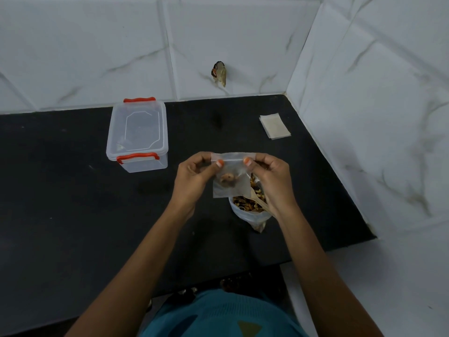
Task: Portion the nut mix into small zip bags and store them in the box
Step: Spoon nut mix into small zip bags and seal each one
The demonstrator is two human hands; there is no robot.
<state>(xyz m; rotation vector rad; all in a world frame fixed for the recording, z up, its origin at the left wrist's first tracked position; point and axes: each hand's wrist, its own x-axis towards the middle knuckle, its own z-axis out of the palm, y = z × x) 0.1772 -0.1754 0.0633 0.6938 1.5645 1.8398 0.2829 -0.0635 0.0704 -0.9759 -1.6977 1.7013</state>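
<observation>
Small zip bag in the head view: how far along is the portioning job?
Done: a few nuts are already in the small zip bag. In hand: the left hand and right hand pinch its top strip, seemingly sealing it. Left: the box is lidded, nothing clearly inside; empty bags wait by the wall, and the big bag holds plenty of mix.

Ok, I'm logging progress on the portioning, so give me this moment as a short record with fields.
left hand: pinches top of small zip bag
right hand: pinches the same top edge
small zip bag: few nuts inside, above nut mix bag
spoon: in nut mix bag
box: lid on, rear left on counter
spare bags: stacked rear right
</observation>
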